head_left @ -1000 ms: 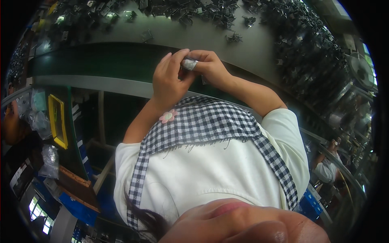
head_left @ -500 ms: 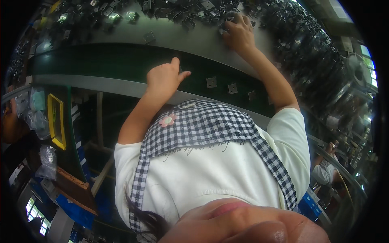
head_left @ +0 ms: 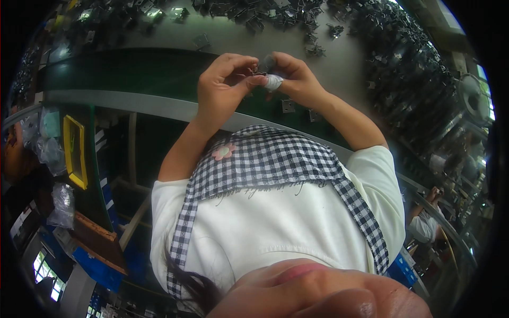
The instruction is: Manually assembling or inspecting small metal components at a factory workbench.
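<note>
My left hand (head_left: 221, 80) and my right hand (head_left: 298, 80) meet over the green belt, fingertips almost touching. Between them, pinched by fingers and thumbs of both, is a small dark metal part (head_left: 259, 72); the fingers cover most of its shape. White tape (head_left: 273, 82) wraps my right thumb, and a grey cover (head_left: 267, 63) sits on a right fingertip. Just below my right hand, a square metal plate (head_left: 288, 106) with holes lies flat on the green belt (head_left: 143, 69). A second plate (head_left: 313, 115) lies to its right.
Beyond the belt, a grey tabletop (head_left: 339, 58) bears heaps of small metal parts (head_left: 254, 16), with a larger pile (head_left: 408, 69) at right. A single part (head_left: 201, 41) lies near the belt. At left are a yellow frame (head_left: 75, 152) and plastic bags (head_left: 62, 206). Another person (head_left: 426, 222) sits far right.
My right hand has come back from the far heap toward my left hand. The left has moved up and right to meet it, and both now pinch a small metal part.
</note>
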A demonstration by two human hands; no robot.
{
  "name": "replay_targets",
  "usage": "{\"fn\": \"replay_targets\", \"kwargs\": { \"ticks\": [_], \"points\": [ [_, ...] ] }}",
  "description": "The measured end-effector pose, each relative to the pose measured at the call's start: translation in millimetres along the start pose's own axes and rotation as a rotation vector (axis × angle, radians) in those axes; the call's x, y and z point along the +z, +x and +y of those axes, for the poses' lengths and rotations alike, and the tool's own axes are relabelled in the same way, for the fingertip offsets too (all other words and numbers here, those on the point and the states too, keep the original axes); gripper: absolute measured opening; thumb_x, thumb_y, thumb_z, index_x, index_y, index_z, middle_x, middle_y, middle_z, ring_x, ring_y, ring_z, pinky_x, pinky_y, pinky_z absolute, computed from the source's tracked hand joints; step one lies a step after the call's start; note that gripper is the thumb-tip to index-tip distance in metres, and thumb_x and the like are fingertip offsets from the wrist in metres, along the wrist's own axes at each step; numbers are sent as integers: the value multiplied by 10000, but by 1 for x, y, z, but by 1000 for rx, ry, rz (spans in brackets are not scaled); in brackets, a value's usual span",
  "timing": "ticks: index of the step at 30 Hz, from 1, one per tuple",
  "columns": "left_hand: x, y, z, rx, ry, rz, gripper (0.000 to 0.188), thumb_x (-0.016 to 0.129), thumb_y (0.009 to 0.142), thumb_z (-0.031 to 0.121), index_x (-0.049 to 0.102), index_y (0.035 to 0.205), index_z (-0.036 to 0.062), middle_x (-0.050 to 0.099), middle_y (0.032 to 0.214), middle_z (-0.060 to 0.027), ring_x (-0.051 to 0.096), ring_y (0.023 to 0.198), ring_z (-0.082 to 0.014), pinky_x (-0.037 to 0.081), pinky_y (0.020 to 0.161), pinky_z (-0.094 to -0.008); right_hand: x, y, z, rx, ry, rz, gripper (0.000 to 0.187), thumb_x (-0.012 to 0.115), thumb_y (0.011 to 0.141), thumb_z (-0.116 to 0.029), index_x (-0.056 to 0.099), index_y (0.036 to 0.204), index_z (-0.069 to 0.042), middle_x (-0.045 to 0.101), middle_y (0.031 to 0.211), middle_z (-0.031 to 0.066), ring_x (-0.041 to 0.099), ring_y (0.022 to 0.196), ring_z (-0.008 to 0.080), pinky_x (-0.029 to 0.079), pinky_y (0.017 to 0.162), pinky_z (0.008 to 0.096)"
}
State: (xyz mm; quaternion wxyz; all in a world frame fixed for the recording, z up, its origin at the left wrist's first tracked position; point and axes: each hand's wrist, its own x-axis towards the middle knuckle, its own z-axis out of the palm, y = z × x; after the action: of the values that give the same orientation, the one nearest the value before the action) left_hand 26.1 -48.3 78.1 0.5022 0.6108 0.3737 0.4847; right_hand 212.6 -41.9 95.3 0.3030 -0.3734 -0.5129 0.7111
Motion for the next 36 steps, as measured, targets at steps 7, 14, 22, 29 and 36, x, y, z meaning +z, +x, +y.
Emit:
{"fn": "replay_targets", "kwargs": {
  "ticks": [7, 14, 22, 29, 36],
  "points": [
    [-10, -9, -11, -59, -120, 66, 288, 712, 736, -7, 645, 1016, 4, 607, 987, -51, 582, 792, -91, 489, 715, -198, 10, 13, 15, -8, 233, 16, 256, 594, 883, -157, 535, 1084, -10, 592, 985, 68, 603, 864, 144, 524, 754, 283],
    [-7, -8, -12, -149, -168, 106, 292, 710, 741, -13, 629, 1021, -28, 609, 958, -60, 612, 816, -114, 524, 724, -232, 11, 20, 32, 11, 277, 105, 193, 582, 844, -70, 536, 1017, 1, 588, 948, 71, 612, 889, 157, 518, 764, 287],
    [-30, -2, -22, 133, 221, -339, 355, 734, 691, 53, 656, 1038, 45, 606, 921, -83, 606, 816, -176, 520, 706, -280, 2, 16, 33, 298, 185, -32, 191, 608, 790, -72, 540, 952, 3, 578, 845, 89, 536, 636, 118, 422, 533, 243],
    [-74, 38, -51, 312, 1463, 99, 529, 717, 719, 340, 553, 1145, 72, 617, 1000, -101, 598, 905, -234, 474, 757, -353, 2, 1, 10, 321, 267, 134, 280, 592, 809, -2, 486, 1066, -38, 600, 989, 106, 644, 912, 232, 530, 673, 273],
    [-47, 8, -29, -425, -692, 38, 294, 515, 923, 128, 473, 1160, -39, 570, 1125, -232, 618, 984, -278, 498, 881, -335, -2, 0, -1, 83, 223, 170, 376, 666, 783, -38, 494, 1116, -25, 624, 1014, 94, 637, 855, 164, 519, 637, 240]
  ]
}}
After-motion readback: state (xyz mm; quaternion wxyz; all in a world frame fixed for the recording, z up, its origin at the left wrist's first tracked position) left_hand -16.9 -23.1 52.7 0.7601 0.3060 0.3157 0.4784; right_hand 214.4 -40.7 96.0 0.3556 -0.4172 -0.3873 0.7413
